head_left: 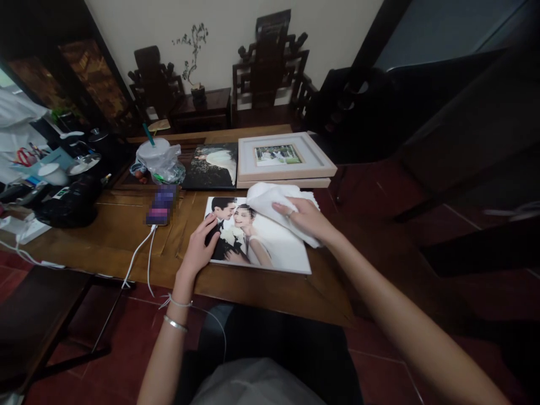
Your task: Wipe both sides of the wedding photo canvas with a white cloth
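Note:
A wedding photo panel (pixel 270 250) lies flat on the wooden table (pixel 270 292) in front of me. My left hand (pixel 200 244) rests on its left edge with the fingers stretched out over the picture. In my right hand (pixel 306 216) is a crumpled white cloth or tissue (pixel 265 194), gripped between thumb and fingers. The cloth lies over the panel's upper right part and hangs past its right edge. Just behind the panel are a dark photo album or panel (pixel 211 169) and a pale framed photo (pixel 287 157), which sits on another frame.
A phone (pixel 161 205) with a white cable (pixel 139 250) lies left of the panel. Behind it stands a lidded cup in a plastic bag (pixel 158 160). A black camera (pixel 67 199) and desk clutter fill the left end. Carved chairs (pixel 270 67) stand by the wall.

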Action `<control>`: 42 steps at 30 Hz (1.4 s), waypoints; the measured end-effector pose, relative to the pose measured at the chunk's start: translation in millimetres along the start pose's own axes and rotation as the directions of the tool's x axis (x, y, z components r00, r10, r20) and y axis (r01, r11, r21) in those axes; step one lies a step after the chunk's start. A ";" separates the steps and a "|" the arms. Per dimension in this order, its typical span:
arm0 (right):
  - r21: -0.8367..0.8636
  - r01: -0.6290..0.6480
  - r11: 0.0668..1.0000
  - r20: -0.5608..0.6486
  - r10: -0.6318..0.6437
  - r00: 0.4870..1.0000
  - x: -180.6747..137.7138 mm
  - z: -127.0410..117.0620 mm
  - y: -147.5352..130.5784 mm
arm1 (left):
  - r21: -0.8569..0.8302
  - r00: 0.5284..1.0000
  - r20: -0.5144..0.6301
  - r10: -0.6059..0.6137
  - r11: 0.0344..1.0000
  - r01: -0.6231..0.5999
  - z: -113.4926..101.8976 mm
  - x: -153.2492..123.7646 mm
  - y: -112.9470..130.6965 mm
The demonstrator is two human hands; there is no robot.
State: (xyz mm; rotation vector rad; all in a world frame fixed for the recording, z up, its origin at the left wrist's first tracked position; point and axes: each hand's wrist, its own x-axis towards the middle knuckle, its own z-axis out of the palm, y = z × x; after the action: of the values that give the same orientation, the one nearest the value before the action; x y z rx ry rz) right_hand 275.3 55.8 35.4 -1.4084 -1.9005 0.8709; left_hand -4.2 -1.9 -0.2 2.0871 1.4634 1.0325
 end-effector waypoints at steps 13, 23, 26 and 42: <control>-0.128 0.158 0.979 0.351 -0.104 0.931 -135.4 -0.7 -50.1 | 0.022 1.000 0.006 0.004 1.000 -0.005 1.3 0.5 0.3; -0.038 -0.037 0.999 0.169 0.043 0.985 -11.3 -21.4 -12.6 | 0.008 1.000 0.004 0.002 1.000 -0.002 -0.7 0.8 0.8; 0.009 -0.079 0.997 0.071 0.078 0.994 21.9 -22.4 -2.2 | -0.002 1.000 -0.005 0.009 1.000 -0.009 -0.3 0.6 -1.1; -0.123 0.173 0.977 0.303 -0.129 0.944 -131.7 8.4 -43.9 | 0.024 1.000 0.006 -0.008 1.000 0.008 1.6 1.0 1.0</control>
State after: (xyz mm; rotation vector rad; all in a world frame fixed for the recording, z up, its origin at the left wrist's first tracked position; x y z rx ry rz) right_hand 276.6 -82.1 53.6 -1.2485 -2.3077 0.9201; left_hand -2.1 -1.2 -0.2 2.0975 1.4867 1.0104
